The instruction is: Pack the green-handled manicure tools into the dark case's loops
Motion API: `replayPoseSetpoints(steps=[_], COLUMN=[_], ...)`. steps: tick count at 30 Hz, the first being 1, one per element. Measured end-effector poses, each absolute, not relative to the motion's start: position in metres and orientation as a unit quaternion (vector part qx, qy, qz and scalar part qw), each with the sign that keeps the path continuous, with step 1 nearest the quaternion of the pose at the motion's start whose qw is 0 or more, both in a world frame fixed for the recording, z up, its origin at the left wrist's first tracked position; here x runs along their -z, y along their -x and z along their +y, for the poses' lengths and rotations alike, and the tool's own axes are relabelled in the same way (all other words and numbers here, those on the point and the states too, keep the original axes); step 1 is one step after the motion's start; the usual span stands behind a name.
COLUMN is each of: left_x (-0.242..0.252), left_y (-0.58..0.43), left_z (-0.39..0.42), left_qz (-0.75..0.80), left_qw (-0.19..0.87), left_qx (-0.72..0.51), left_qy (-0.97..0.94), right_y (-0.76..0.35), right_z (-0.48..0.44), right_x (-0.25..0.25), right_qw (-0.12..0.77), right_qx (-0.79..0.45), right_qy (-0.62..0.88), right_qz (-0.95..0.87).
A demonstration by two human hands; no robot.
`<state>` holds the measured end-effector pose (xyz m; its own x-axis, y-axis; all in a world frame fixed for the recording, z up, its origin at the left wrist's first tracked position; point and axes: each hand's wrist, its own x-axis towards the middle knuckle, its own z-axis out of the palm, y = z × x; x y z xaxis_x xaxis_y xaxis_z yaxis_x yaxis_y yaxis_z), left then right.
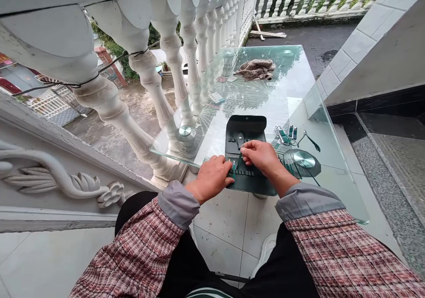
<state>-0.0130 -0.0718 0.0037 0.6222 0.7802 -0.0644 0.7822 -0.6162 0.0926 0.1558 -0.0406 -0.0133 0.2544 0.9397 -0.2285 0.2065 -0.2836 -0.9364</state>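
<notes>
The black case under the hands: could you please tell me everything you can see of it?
The black case lies open and flat on the glass tabletop, its round-cornered flap pointing away from the person. Its surface looks like matte leatherette. A row of loops across the near part holds slim tools with green handles, and a silver-coloured tool sits higher up. The left hand rests at the near left, and the right hand is over the middle.

The left hand point(210, 178) steadies an open black manicure case point(246, 127) on a glass table point(265, 98); the right hand point(262, 156) pinches what seems a slim green-handled tool point(239, 160).
</notes>
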Motion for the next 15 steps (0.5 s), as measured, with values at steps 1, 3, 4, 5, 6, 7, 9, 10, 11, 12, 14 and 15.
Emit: replayPoseSetpoints(steps=[1, 3, 4, 5, 6, 7, 9, 10, 11, 12, 14, 15], left_x=[-0.0034, -0.0031, -0.0029, -0.0029, -0.0031, -0.0033, -0.0041, -0.0046, -0.005, -0.0052, -0.0055, -0.0055], left_y=[0.0131, 0.0129, 0.0126, 0.0123, 0.0119, 0.0115, 0.0107, 0.0104, 0.0103, 0.0102, 0.0102, 0.0102], left_z=[-0.0714, -0.0705, -0.0701, -0.0697, -0.0695, -0.0693, -0.0693, -0.0695, -0.0697, -0.0699, -0.0701, -0.0702], left_qz=[0.434, 0.433, 0.433, 0.432, 0.432, 0.432, 0.433, 0.433, 0.433, 0.433, 0.432, 0.431], left_qw=[0.058, 0.059, 0.058, 0.058, 0.058, 0.059, 0.06, 0.06, 0.061, 0.061, 0.061, 0.061], left_qx=[0.01, 0.01, 0.012, 0.014, 0.018, 0.022, 0.03, 0.033, 0.036, 0.037, 0.038, 0.037], left_qy=[-0.899, -0.9, -0.9, -0.9, -0.9, -0.899, -0.899, -0.899, -0.899, -0.899, -0.899, -0.9], right_y=[-0.1555, -0.1552, -0.1551, -0.1551, -0.1549, -0.1548, -0.1542, -0.1538, -0.1535, -0.1532, -0.1526, -0.1524], right_z=[-0.0391, -0.0364, -0.0352, -0.0341, -0.0332, -0.0323, -0.0312, -0.0308, -0.0306, -0.0304, -0.0302, -0.03], right_x=[0.0133, 0.0134, 0.0135, 0.0138, 0.0142, 0.0148, 0.016, 0.0166, 0.017, 0.0173, 0.0175, 0.0174], right_qw=[0.415, 0.406, 0.401, 0.397, 0.394, 0.391, 0.387, 0.385, 0.383, 0.381, 0.377, 0.375], right_qx=[-0.436, -0.435, -0.435, -0.434, -0.433, -0.433, -0.434, -0.435, -0.437, -0.439, -0.444, -0.446], right_qy=[0.674, 0.68, 0.682, 0.685, 0.687, 0.689, 0.692, 0.692, 0.692, 0.692, 0.691, 0.691], right_qz=[-0.427, -0.429, -0.43, -0.43, -0.43, -0.429, -0.428, -0.428, -0.428, -0.428, -0.429, -0.429])
